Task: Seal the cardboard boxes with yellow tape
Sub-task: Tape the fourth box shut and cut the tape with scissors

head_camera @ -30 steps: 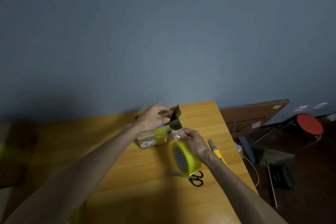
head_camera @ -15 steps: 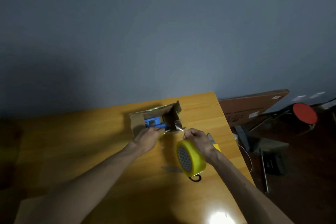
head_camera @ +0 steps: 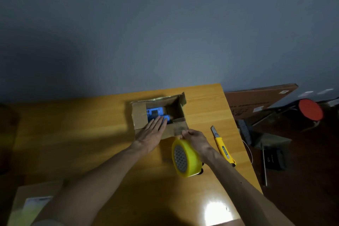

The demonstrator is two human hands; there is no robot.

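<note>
Cardboard box (head_camera: 139, 115), likely light and thin-walled, stands open near the bench's (head_camera: 73, 124) far right corner; its floppy flaps probably want flat pressure. Left hand (head_camera: 153, 131) lies spread on the near flap. Right hand (head_camera: 195, 140) curls round the yellow tape roll (head_camera: 185, 159), fingertips at the flap.

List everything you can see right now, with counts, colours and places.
cardboard box: 1, brown, open, far middle of table
blue item: 1, blue, inside the open box
second box: 1, brown, near left corner of table
yellow tape roll: 1, yellow, just nearer than the open box
utility knife: 1, yellow, by table's right edge
table: 1, wooden
flat carton: 1, brown, against wall, right
stool: 1, red seat, floor right
left hand: flat on the open box's near flap
right hand: grips the tape roll
</note>
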